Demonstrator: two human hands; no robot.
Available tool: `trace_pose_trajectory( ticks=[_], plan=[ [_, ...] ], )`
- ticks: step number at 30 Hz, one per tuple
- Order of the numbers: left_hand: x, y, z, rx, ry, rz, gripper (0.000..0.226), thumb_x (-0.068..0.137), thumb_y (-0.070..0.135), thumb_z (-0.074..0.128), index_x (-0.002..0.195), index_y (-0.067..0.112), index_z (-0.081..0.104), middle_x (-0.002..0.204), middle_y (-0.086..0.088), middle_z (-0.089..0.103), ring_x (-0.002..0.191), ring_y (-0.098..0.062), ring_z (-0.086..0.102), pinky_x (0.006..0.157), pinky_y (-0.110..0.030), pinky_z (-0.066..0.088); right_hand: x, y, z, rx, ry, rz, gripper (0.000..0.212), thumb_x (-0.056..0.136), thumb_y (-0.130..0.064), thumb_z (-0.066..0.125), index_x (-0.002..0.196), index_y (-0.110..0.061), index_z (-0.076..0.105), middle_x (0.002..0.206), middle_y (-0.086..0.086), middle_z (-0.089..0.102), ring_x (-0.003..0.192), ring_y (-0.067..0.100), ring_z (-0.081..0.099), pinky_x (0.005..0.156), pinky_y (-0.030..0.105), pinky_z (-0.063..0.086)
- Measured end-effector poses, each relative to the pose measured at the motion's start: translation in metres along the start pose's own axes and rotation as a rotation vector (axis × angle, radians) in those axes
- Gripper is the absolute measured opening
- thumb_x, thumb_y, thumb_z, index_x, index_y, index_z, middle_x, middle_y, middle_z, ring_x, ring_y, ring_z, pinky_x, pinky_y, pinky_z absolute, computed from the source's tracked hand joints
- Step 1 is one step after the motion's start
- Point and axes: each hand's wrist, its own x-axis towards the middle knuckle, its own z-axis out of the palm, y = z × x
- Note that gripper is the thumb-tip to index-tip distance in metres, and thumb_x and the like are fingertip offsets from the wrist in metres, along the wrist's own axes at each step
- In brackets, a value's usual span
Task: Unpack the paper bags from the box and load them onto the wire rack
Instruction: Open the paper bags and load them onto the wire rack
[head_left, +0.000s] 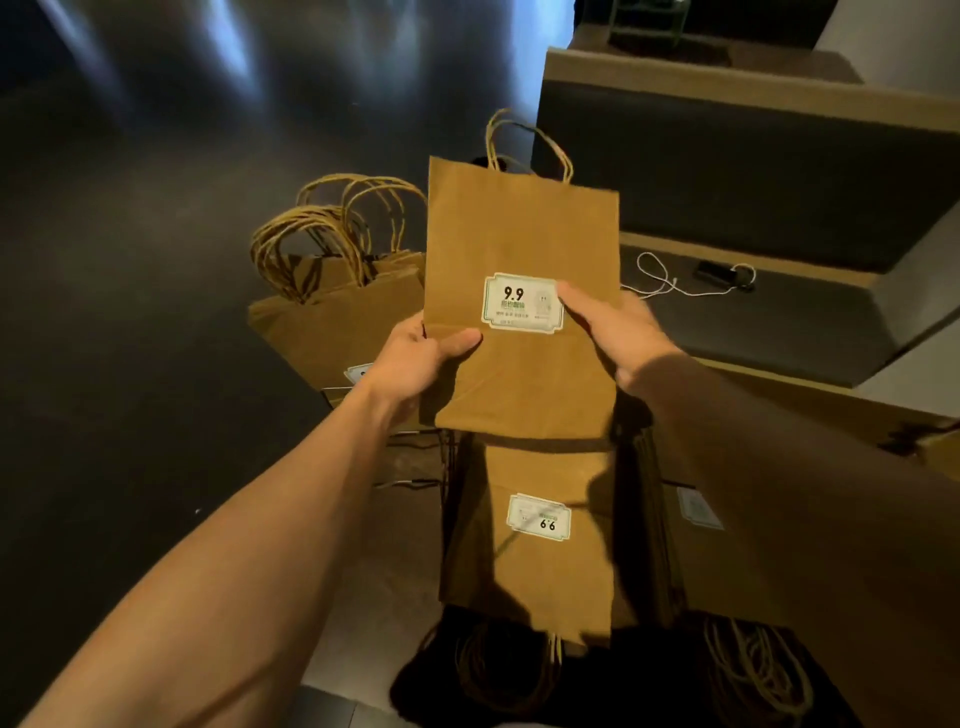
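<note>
Head view: you've got one flat brown paper bag up in front of you, held in both hands, handles pointing away, white "9.9" label facing you. Your left hand grips the bag's left edge, thumb curled over the front, other fingers hidden behind. Your right hand holds the right edge, thumb laid on the front touching the label's right side; the rest of its fingers are behind the paper, can't tell how they lie.

Directly below the held bag, a stack of bags lies flat with handles toward you, top label reading upside down. Whether it sits in the box, can't tell; too dark there.

Left of the held bag, another pile of bags lies with twisted handles fanned up and away.

Right side: dark stepped ledges, with a white cord and a small black device on the lower one.
</note>
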Motion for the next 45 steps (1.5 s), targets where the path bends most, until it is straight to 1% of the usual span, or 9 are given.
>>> trace_pose_trajectory(
  ticks=[2,4,12,17,23,28,32,36,45],
  plan=[
    [-0.005,0.0,-0.015,0.053,0.023,-0.008,0.031,0.085,0.0,0.072,0.109,0.019,0.069,0.104,-0.001,0.076,0.104,-0.022,0.07,0.091,-0.036,0.054,0.005,0.008,0.0,0.087,-0.033,0.031,0.051,0.078,-0.028,0.081,0.123,-0.021,0.06,0.112,0.001,0.072,0.098,0.018,0.071,0.09,0.047,0.056],
    [-0.007,0.001,-0.025,0.124,0.034,0.028,0.036,0.08,-0.004,0.075,0.104,0.022,0.07,0.102,0.002,0.077,0.103,-0.019,0.071,0.093,-0.036,0.055,0.007,0.013,0.004,0.152,0.001,0.0,0.038,0.083,-0.015,0.075,0.118,-0.022,0.059,0.106,-0.002,0.072,0.096,0.017,0.071,0.087,0.044,0.057],
    [-0.017,0.026,-0.046,0.239,0.09,0.182,0.04,0.076,-0.001,0.08,0.101,0.027,0.065,0.09,0.018,0.072,0.08,0.009,0.068,0.071,-0.01,0.052,0.003,-0.004,0.027,0.354,-0.155,-0.018,0.04,0.088,-0.006,0.067,0.125,-0.019,0.058,0.114,-0.001,0.072,0.102,0.015,0.069,0.075,0.029,0.054],
    [-0.015,0.035,-0.062,0.266,0.261,0.236,0.037,0.083,0.012,0.078,0.11,0.027,0.058,0.103,0.014,0.067,0.088,0.003,0.063,0.072,-0.015,0.053,0.004,-0.014,0.045,0.378,-0.116,-0.016,0.043,0.081,0.008,0.068,0.123,0.002,0.057,0.11,0.017,0.071,0.098,0.029,0.071,0.093,0.048,0.054],
    [-0.008,0.022,-0.088,0.137,0.373,0.229,0.019,0.1,0.014,0.055,0.116,0.026,0.056,0.106,0.009,0.066,0.1,-0.005,0.064,0.087,-0.024,0.051,0.004,-0.017,0.078,0.26,-0.041,-0.121,0.041,0.078,-0.002,0.075,0.117,-0.006,0.063,0.106,0.01,0.073,0.099,0.026,0.07,0.094,0.05,0.054],
    [-0.002,0.003,-0.115,0.343,0.469,0.238,0.015,0.101,0.025,0.056,0.11,0.017,0.065,0.097,0.008,0.068,0.096,-0.011,0.067,0.085,-0.026,0.055,0.001,-0.016,0.092,0.151,-0.069,-0.15,0.026,0.086,-0.004,0.069,0.103,-0.022,0.061,0.104,0.001,0.07,0.1,0.02,0.067,0.096,0.041,0.052],
    [0.001,-0.006,-0.125,0.314,0.494,0.196,0.016,0.1,0.028,0.057,0.11,0.019,0.066,0.104,-0.001,0.071,0.099,-0.018,0.069,0.093,-0.039,0.056,0.003,-0.024,0.105,0.088,-0.082,-0.201,0.041,0.09,-0.003,0.064,0.127,-0.017,0.055,0.115,0.0,0.067,0.104,0.015,0.065,0.092,0.035,0.053],
    [0.004,-0.003,-0.126,0.216,0.524,0.25,0.013,0.099,0.032,0.057,0.105,0.023,0.066,0.102,0.0,0.072,0.094,-0.015,0.068,0.086,-0.037,0.058,0.004,-0.04,0.113,0.087,-0.063,-0.272,0.034,0.093,-0.006,0.061,0.121,-0.022,0.054,0.104,-0.01,0.065,0.095,0.005,0.064,0.077,0.024,0.054],
    [0.005,-0.011,-0.128,0.189,0.555,0.241,0.017,0.099,0.033,0.058,0.112,0.024,0.064,0.105,0.007,0.069,0.099,-0.011,0.066,0.094,-0.042,0.055,0.009,-0.033,0.124,0.101,-0.066,-0.267,0.032,0.092,-0.005,0.061,0.114,-0.028,0.055,0.113,-0.003,0.067,0.104,0.015,0.066,0.094,0.045,0.054]
  ],
)
